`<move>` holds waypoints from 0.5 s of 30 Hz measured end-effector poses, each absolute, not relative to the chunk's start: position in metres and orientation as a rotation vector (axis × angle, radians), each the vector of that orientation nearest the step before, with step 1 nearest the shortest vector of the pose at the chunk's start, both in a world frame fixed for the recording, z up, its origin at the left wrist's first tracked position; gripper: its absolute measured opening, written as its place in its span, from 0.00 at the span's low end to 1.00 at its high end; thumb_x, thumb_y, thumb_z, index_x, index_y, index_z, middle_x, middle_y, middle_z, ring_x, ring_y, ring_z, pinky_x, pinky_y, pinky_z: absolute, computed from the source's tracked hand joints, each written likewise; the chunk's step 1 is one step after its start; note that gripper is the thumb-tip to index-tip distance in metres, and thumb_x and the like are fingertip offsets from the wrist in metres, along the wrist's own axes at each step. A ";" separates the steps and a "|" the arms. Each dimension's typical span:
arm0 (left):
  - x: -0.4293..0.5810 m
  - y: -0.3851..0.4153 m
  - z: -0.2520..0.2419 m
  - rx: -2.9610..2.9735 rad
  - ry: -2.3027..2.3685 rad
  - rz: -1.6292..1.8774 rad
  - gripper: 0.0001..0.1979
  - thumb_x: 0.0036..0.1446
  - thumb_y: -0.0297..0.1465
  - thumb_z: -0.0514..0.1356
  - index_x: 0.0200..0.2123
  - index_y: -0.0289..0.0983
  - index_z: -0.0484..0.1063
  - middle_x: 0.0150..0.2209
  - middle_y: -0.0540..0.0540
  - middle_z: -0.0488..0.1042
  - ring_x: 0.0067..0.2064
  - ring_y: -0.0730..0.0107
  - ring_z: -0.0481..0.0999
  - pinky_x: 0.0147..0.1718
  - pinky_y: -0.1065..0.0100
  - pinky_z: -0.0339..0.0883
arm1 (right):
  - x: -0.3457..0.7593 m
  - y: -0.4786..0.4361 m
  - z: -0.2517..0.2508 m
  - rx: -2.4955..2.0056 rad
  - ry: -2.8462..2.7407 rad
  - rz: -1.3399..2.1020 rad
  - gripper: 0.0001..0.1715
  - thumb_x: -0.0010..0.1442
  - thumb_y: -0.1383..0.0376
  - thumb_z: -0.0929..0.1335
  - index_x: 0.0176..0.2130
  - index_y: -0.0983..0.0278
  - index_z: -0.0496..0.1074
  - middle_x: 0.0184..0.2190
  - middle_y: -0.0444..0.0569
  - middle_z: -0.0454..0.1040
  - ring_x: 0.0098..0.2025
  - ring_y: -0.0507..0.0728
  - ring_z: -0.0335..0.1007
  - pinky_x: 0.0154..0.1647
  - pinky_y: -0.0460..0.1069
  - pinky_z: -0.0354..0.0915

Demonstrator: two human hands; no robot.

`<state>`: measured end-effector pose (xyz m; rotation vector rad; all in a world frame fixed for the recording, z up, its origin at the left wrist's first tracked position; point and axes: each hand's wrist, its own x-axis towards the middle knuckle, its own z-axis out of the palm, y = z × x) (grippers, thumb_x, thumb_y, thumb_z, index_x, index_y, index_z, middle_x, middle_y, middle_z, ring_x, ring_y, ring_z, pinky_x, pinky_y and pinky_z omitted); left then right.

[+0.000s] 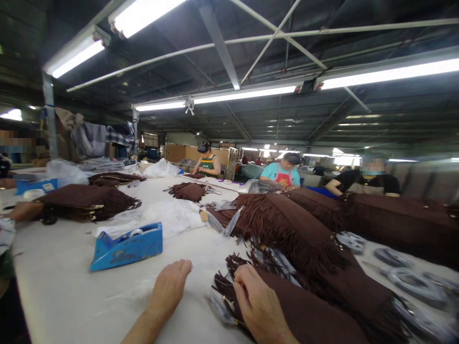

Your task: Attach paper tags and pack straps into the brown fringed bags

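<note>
My left hand (170, 286) is over the pale tabletop, its fingers drawn together and bent; nothing shows in them. To its right, my right hand (260, 303) lies at the fringed end of a dark brown bag (308, 306), with curled fingers closed at the edge of the fringe. The fingertips are partly hidden. A grey plastic-wrapped piece (220, 308) pokes out beside this bag. Just beyond my left hand stands a blue tape dispenser (129, 246), scuffed and holding a roll.
More fringed brown bags (287, 224) are heaped to the right, near grey wrapped rings (418, 286). Another brown bag (79, 198) lies at left, a co-worker's hand (27, 210) at it. White plastic (179, 215) covers the middle. Co-workers (281, 174) are across the table.
</note>
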<state>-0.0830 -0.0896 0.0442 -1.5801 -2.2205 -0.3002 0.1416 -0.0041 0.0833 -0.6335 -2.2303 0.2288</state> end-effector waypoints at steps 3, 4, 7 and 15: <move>-0.091 -0.092 0.045 -1.495 -2.298 -0.278 0.18 0.59 0.19 0.44 0.40 0.39 0.70 0.37 0.47 0.77 0.39 0.65 0.76 0.40 0.67 0.66 | 0.155 -0.005 0.090 -0.663 -2.186 0.252 0.11 0.63 0.64 0.56 0.31 0.58 0.62 0.28 0.45 0.68 0.28 0.56 0.68 0.28 0.48 0.58; -0.095 -0.093 0.044 -1.463 -2.321 -0.273 0.20 0.59 0.18 0.42 0.43 0.39 0.70 0.39 0.47 0.77 0.40 0.64 0.76 0.40 0.67 0.66 | 0.163 -0.003 0.093 -0.721 -2.129 0.282 0.12 0.63 0.63 0.56 0.30 0.59 0.62 0.27 0.45 0.68 0.28 0.56 0.68 0.28 0.48 0.58; -0.108 -0.099 0.044 -1.407 -2.373 -0.256 0.21 0.60 0.19 0.40 0.45 0.36 0.70 0.39 0.43 0.78 0.40 0.60 0.77 0.39 0.63 0.68 | 0.196 0.011 0.098 -0.904 -1.939 0.505 0.15 0.63 0.57 0.57 0.27 0.59 0.61 0.22 0.44 0.67 0.25 0.56 0.66 0.27 0.48 0.59; -0.082 -0.083 0.056 -1.617 -1.724 -0.547 0.27 0.57 0.26 0.47 0.60 0.33 0.60 0.57 0.33 0.70 0.55 0.50 0.71 0.52 0.53 0.66 | 0.277 -0.005 0.081 -1.015 -1.618 1.044 0.16 0.61 0.52 0.62 0.29 0.60 0.62 0.16 0.39 0.65 0.19 0.51 0.62 0.19 0.44 0.55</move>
